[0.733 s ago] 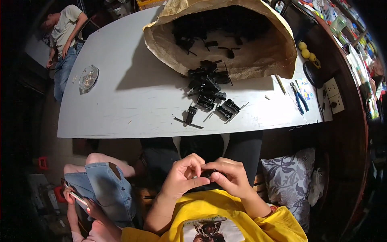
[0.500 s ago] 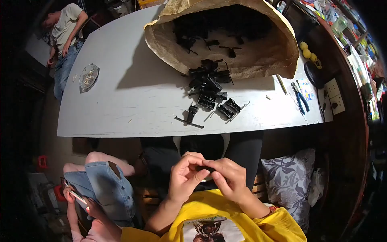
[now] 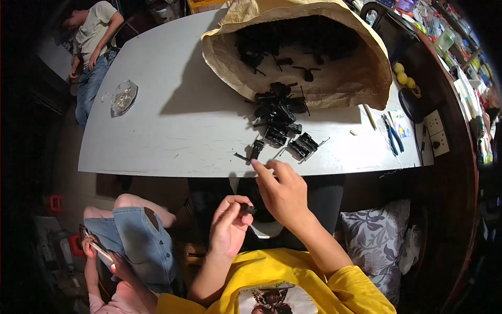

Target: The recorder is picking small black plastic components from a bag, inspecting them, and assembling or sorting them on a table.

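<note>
My left hand [image 3: 229, 222] is closed, pinching a small black plastic part [image 3: 248, 209] above my lap. My right hand [image 3: 282, 191] stretches to the near edge of the table, its index finger out over a black plastic piece with a thin bar [image 3: 257, 150]. The fingertips are at or just above the piece's near end; nothing shows held in them. Close by lies a wider black ribbed plastic piece [image 3: 304, 146]. Behind these, a pile of similar black pieces [image 3: 278, 107] spills from the mouth of a tan woven sack [image 3: 225, 65], which holds many more.
Pliers with blue handles [image 3: 393, 135] lie on the right of the white table [image 3: 141, 149]. A glass ashtray [image 3: 124, 98] stands at the left. One person sits beside me holding a phone [image 3: 99, 248]; another person [image 3: 94, 47] sits at the far left. A patterned cushion [image 3: 374, 235] rests at my right.
My hands were together over the lap around a black part. The right hand has left it and moved forward to the table edge; the left keeps the part. The view has shifted slightly.
</note>
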